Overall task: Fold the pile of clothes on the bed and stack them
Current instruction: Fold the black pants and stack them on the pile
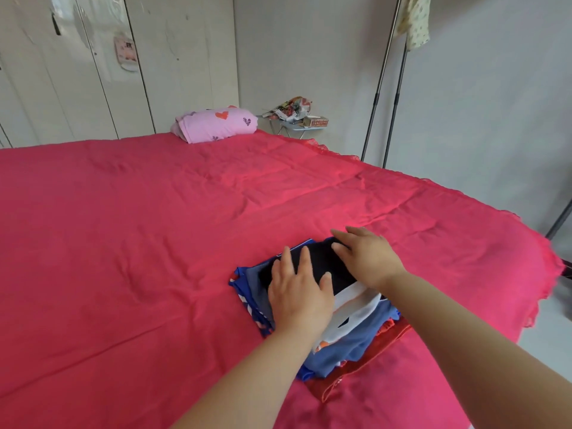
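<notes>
A stack of folded clothes [349, 342] lies on the red bedspread [154, 227] near the bed's right front edge. On top sits a folded black garment [322, 264], over white, blue and red pieces. My left hand [298, 292] rests flat on the near left part of the black garment, fingers straight and spread. My right hand [366, 257] lies flat on its far right part, fingers straight and pointing left. Neither hand curls round the cloth.
A pink pillow [216, 123] with hearts lies at the bed's far end. Behind it stands a small folding table [297, 126] with a box and bag. Metal rack poles [387, 88] rise at the right, and wardrobe doors [77, 72] line the left wall.
</notes>
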{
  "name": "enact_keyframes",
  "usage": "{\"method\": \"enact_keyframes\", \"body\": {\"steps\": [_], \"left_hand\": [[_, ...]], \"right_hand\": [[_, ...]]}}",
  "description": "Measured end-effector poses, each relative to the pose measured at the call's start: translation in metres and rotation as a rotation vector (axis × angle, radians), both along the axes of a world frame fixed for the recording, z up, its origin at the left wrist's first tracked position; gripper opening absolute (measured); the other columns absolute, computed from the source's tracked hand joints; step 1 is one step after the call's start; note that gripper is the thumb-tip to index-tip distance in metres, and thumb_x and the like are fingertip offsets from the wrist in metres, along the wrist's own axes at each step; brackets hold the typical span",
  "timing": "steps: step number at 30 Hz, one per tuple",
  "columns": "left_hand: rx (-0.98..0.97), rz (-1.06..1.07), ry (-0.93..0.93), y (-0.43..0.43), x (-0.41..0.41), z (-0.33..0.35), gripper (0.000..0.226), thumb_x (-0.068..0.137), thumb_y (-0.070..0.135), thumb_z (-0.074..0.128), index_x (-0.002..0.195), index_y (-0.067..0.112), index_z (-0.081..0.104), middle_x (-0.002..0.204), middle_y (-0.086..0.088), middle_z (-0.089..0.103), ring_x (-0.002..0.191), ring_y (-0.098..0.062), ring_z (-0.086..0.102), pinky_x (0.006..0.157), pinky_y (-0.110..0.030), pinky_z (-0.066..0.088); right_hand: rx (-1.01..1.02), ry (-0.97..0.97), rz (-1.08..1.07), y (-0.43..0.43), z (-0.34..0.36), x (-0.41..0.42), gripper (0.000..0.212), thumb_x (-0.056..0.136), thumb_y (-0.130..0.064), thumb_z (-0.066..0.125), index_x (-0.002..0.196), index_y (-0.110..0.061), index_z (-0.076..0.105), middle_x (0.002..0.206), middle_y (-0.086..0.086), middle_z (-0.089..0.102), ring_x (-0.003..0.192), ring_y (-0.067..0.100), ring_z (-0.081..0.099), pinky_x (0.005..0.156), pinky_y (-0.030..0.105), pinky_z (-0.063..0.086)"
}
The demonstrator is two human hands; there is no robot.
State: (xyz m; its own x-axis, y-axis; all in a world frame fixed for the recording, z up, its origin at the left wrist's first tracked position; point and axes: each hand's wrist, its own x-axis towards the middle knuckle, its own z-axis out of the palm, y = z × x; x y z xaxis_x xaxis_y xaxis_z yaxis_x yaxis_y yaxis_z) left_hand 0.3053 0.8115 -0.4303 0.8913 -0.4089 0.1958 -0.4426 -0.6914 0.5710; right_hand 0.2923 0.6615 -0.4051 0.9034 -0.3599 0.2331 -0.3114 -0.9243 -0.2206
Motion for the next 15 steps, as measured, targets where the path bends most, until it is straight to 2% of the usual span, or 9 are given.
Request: {"method": "enact_keyframes", "body": {"steps": [2, 5, 12, 15], "left_hand": [[0.146, -0.073, 0.017, -0.009, 0.005, -0.013, 0.062, 0.094, 0.052, 0.031, 0.149, 0.029, 0.011, 0.158, -0.001, 0.0, 0.144, -0.025, -0.001, 0.115, -0.043, 0.006], [0.329, -0.126, 0.164, -0.012, 0.005, -0.049, 0.064, 0.093, 0.059, 0.021, 0.149, 0.033, 0.004, 0.158, 0.001, -0.007, 0.144, -0.026, -0.008, 0.115, -0.046, -0.004], [0.386, -0.156, 0.222, -0.013, 0.014, -0.061, 0.064, 0.093, 0.06, 0.019, 0.148, 0.034, 0.0, 0.157, 0.002, -0.011, 0.144, -0.025, -0.011, 0.115, -0.045, -0.005], [0.364, -0.182, 0.191, -0.002, 0.017, -0.045, 0.061, 0.095, 0.055, 0.024, 0.149, 0.032, 0.009, 0.158, 0.001, -0.002, 0.145, -0.024, -0.002, 0.115, -0.045, 0.001]], "right_hand": [[-0.04, 0.112, 0.005, 0.004, -0.016, 0.002, 0.047, 0.097, -0.047, 0.028, 0.143, -0.039, 0.026, 0.155, -0.002, 0.021, 0.144, 0.024, 0.013, 0.113, 0.051, 0.011], [-0.034, 0.26, -0.027, 0.005, -0.061, -0.003, 0.05, 0.096, -0.053, 0.019, 0.145, -0.045, 0.011, 0.158, -0.007, 0.005, 0.145, 0.023, 0.0, 0.114, 0.051, 0.003], [0.005, 0.274, -0.056, 0.001, -0.077, 0.003, 0.05, 0.095, -0.055, 0.017, 0.144, -0.047, 0.01, 0.158, -0.009, 0.003, 0.145, 0.021, -0.003, 0.116, 0.047, 0.001], [0.005, 0.33, -0.078, 0.006, -0.058, 0.0, 0.05, 0.097, -0.052, 0.019, 0.145, -0.043, 0.011, 0.158, -0.007, 0.003, 0.145, 0.023, -0.002, 0.115, 0.05, 0.003]]}}
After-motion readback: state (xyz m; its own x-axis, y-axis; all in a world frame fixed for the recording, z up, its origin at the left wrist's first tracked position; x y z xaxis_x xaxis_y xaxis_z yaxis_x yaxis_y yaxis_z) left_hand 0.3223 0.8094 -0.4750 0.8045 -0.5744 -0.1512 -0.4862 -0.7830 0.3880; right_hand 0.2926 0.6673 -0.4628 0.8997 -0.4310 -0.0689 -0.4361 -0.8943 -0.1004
